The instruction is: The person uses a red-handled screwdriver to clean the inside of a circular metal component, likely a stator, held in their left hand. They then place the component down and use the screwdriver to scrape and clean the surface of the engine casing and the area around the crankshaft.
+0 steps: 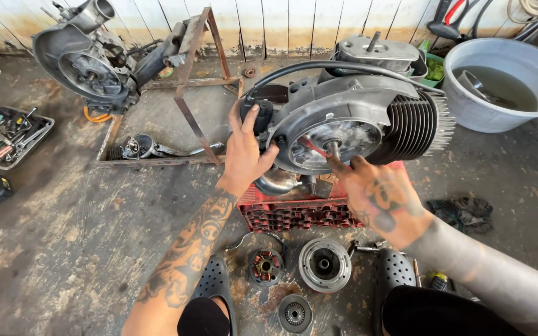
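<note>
Left hand (246, 152) wrapped over the dark housing at the near-left edge of the engine (350, 118), thumb and fingers clamped on it. Right hand (378, 196) lower and to the right, fingers pinched near the crank shaft stub (333, 149) at the centre of the round open side cover; whether gripping the stub or only touching beside it, cannot tell. Hands apart, one on each side of that opening.

Engine propped between both hands on a red plastic crate (294, 214), finned cylinder (421, 124) pointing away to the right. Likely heavy and rigid, cast metal, oily and so probably slippery; fins thin and likely sharp, poor for gripping. Best held by the solid casing edges, as with the left hand now, not by the black hose (319, 67) arching above.

Just below the hands, on the stained floor: flywheel (325, 264), stator coil (264, 266), small gear disc (294, 313). Beyond the right hand, a dark rag (462, 213) and a grey basin of water (505, 84). Far out past the left hand, a tray of tools (10, 134), a second engine (91, 59) on a rusty steel frame (194, 93).

No readable packages, labels or signs in view.
</note>
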